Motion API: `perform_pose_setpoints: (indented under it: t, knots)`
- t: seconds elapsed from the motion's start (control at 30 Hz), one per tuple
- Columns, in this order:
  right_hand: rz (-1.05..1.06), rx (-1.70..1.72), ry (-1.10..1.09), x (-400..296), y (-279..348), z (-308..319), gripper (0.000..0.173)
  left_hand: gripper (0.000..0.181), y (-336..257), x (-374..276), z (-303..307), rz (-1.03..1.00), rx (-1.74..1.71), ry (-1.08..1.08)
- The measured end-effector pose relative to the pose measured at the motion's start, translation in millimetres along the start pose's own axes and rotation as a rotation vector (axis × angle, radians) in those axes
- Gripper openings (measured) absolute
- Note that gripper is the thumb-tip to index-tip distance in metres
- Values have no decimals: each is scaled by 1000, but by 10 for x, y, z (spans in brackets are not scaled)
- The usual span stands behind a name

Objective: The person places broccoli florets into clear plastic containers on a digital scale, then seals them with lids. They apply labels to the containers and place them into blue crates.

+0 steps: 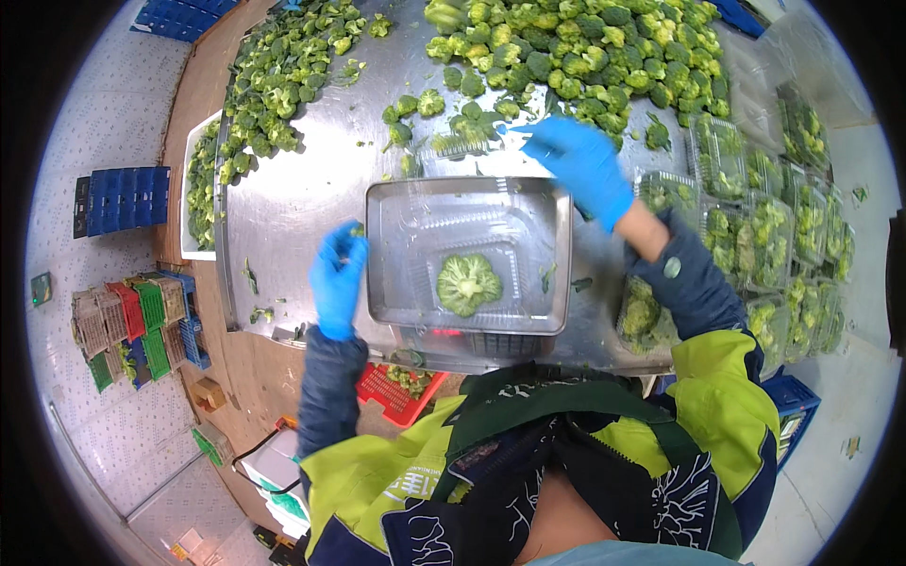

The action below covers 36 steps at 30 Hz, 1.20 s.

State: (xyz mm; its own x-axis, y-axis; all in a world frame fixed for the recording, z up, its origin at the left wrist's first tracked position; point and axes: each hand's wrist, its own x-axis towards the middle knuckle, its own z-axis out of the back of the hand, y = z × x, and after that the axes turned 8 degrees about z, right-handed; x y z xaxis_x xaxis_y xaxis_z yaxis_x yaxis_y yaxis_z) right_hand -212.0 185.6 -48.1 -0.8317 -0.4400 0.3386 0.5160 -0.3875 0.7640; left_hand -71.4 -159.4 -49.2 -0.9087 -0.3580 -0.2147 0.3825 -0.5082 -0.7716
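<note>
In front of me a shallow metal tray [382, 283], which seems to rest on a scale, carries a clear plastic clamshell container [425, 244]. One cut broccoli piece [470, 284] lies in it, pale stem side up. My left hand [340, 276], in a blue glove, is at the tray's left rim with curled fingers. A bit of green shows at its fingertips, but whether they grip it is hidden. Beyond the tray's far rim my blue-gloved right hand [580, 166], slightly blurred, stretches its fingers toward loose broccoli florets [473, 120], with nothing visible in it.
A large broccoli pile [566, 49] covers the far side of the metal table [318, 191]; another pile [276, 99] lines its left edge. Filled clamshells [768, 233] are stacked at right. A red plastic crate [396, 396] stands below the near edge, a white bin [202, 191] beyond the left.
</note>
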Motion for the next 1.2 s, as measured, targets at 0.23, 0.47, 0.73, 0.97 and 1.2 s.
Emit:
perform_pose_setpoints:
  t: [0.23,0.47,0.73,0.97,1.2]
  knots:
    - [141,-330,246,569,-1292,-549,32,40,147,2267,-555,-356,395,250]
    - [114,-424,746,1063,-1621,-954,35,21,313,2873,-1110,-592,600,454]
    - [-561,1215,-83,1126,-1906,-63,34,35,-370,2882,-1296,-195,97,590]
    - [-20,-548,98,1551,-2105,-292,61,38,-228,3564,-1631,-224,177,555]
    - [-207,-634,283,1874,-2052,-569,105,80,-863,3953,-2293,-663,742,194]
